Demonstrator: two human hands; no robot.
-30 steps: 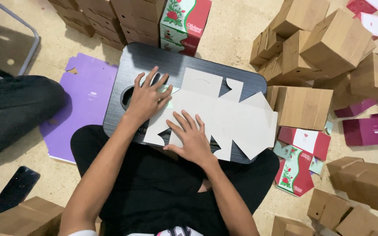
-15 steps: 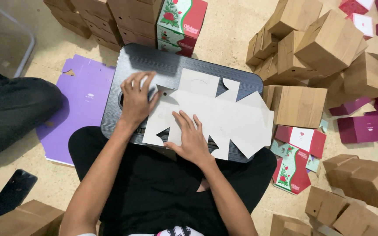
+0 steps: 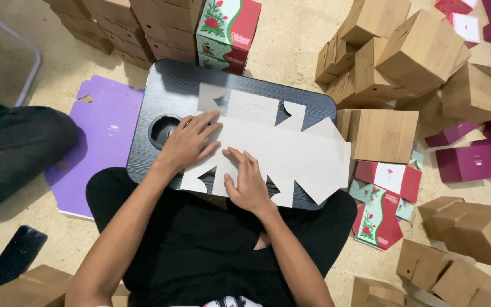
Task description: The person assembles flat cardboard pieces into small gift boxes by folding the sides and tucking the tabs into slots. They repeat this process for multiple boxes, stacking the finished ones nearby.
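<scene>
One view only, head-mounted. The scene is viewed steeply downward and at close range over the dark rectangular lap tray (image 3: pixel 177 85), with the surrounding beige floor (image 3: pixel 291 34) taken in at the frame edges.

- The left hand (image 3: pixel 190 142) lies palm down, fingers spread and pointing forward-right.
- The right hand (image 3: pixel 249 181) lies flat close beside it, fingers extended forward.

Lighting: bright, even, from overhead; soft shadows beneath the counter (image 3: pixel 171 85) and stacked brown boxes (image 3: pixel 416 51). Pale cardboard sheet (image 3: pixel 291 148) near overexposed, without glare. Focus: sharp centrally. Edges: mild wide-angle stretching; slight softness at corners.
</scene>
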